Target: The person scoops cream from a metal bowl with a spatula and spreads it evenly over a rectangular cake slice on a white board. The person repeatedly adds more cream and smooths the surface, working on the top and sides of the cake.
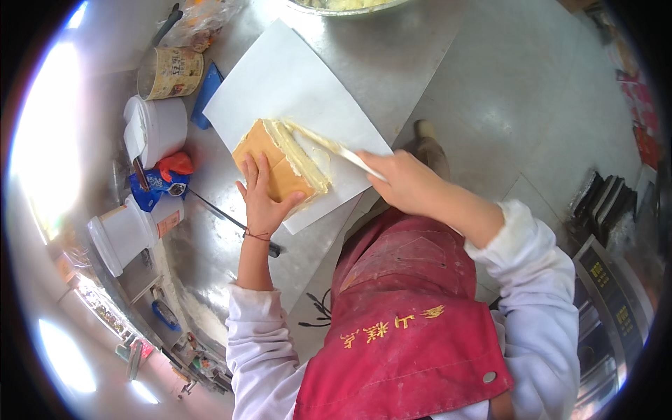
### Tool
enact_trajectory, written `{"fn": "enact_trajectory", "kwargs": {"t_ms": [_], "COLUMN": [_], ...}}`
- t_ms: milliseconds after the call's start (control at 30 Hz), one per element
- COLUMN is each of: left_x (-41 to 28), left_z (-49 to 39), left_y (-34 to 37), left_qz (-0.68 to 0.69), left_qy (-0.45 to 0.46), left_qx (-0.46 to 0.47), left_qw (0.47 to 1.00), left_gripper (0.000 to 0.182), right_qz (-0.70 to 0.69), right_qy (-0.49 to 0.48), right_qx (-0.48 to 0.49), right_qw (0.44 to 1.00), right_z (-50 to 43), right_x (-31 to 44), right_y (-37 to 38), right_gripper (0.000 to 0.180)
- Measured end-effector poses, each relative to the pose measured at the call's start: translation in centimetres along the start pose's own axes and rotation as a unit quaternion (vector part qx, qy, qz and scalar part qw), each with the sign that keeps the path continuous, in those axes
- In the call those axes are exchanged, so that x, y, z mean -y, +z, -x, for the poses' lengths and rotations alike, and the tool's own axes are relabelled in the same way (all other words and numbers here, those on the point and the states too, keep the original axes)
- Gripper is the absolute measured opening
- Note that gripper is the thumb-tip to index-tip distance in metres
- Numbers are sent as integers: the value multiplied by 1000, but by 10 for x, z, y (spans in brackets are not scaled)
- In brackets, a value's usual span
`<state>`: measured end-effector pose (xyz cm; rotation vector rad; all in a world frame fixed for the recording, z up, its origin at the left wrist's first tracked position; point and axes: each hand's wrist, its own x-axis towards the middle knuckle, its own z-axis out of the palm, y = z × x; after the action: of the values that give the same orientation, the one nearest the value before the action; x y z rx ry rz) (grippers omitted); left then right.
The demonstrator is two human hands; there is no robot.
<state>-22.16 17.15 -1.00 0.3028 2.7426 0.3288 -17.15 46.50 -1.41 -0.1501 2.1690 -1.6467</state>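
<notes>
A layered sponge cake block with a smooth tan top and pale cream on its side sits on a white paper sheet. My left hand lies on the cake's top with its fingers spread. In my right hand is the white handle of a spatula, whose cream-coated blade reaches the cake's far right corner. Some cream is smeared on the paper beside the cake. The palm side of my left hand is hidden.
Left of the paper stand white plastic tubs, a labelled container, a blue packet and a blue scraper-like piece. A long thin tool with a black handle lies under my left wrist. A metal bowl of pale yellow food is at the top.
</notes>
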Motion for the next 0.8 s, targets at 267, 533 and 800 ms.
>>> {"fn": "enact_trajectory", "kwargs": {"t_ms": [267,533,800], "left_x": [-1,-2,-3], "left_z": [0,-1,-3], "left_y": [0,3,1], "left_qz": [-11,-6,-4], "left_qy": [-2,-8,-10], "left_qx": [2,0,-1], "left_qw": [1000,1000,1000], "left_gripper": [115,113,112], "right_qz": [137,190,288], "right_qy": [-42,-37,-98], "right_qx": [71,117,32], "right_qw": [987,974,952], "right_z": [-22,43,16], "right_x": [0,21,20], "right_y": [7,-31,14], "right_gripper": [41,46,54]}}
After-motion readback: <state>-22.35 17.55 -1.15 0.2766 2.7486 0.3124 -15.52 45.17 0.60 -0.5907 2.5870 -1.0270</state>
